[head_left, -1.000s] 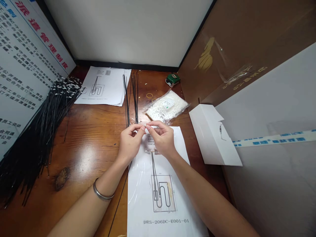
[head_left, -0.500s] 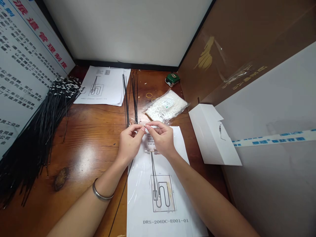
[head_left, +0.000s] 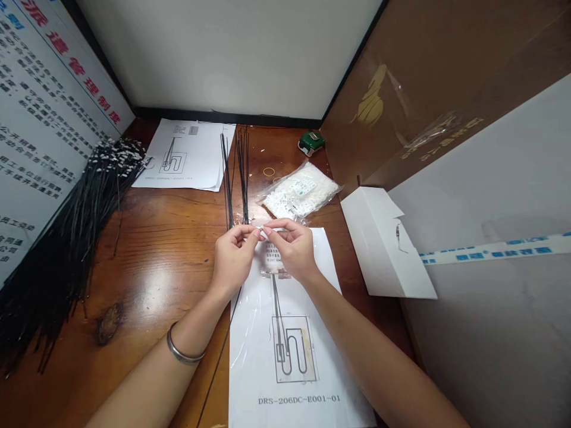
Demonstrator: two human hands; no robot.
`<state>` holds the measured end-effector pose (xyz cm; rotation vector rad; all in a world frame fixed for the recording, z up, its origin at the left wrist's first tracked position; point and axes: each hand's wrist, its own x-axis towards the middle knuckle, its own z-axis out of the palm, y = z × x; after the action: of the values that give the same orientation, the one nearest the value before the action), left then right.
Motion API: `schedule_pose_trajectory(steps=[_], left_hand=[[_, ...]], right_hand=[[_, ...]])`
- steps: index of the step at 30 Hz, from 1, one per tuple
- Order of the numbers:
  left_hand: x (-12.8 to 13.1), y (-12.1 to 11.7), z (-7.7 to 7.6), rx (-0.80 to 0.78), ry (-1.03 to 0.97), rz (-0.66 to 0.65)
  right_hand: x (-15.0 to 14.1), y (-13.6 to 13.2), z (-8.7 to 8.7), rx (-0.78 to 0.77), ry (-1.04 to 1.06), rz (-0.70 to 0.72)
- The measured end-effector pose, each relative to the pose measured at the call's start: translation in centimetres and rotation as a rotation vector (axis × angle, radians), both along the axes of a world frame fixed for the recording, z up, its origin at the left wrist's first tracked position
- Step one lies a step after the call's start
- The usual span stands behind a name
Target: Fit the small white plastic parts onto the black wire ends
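My left hand (head_left: pixel 234 252) is closed in a pinch, its thumb and forefinger meeting my right fingertips. A thin black wire (head_left: pixel 218 356) trails from beneath this hand down to the lower edge of the view; its upper end is hidden by the fingers. My right hand (head_left: pixel 292 246) is pinched too, on a tiny white connector (head_left: pixel 262 228) between the two sets of fingertips. Below them, a small clear bag with printed text (head_left: pixel 273 261) lies on a printed drawing sheet (head_left: pixel 289 297). Two bunches of black wires (head_left: pixel 243 178) lie just beyond my left hand.
A bag of white connectors (head_left: pixel 306 190) lies beyond my right hand, with a green tape measure (head_left: pixel 311 142) behind it. Drawing sheets (head_left: pixel 207 154) lie at the back left. A big bundle of black wires (head_left: pixel 75 255) leans at the left. A folded white card (head_left: pixel 383 255) stands right.
My left hand has shifted very slightly left. The white connector shows a little more between the fingertips. Everything else stays in place.
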<state>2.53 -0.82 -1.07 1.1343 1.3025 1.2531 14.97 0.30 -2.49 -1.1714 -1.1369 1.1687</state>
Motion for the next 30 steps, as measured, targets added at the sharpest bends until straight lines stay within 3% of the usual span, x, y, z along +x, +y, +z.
schedule_pose_trajectory(steps=[30], left_hand=[[-0.12, -0.11, -0.31, 0.02, 0.039, -0.045]], right_hand=[[0.13, 0.25, 0.1, -0.008, 0.038, 0.038]])
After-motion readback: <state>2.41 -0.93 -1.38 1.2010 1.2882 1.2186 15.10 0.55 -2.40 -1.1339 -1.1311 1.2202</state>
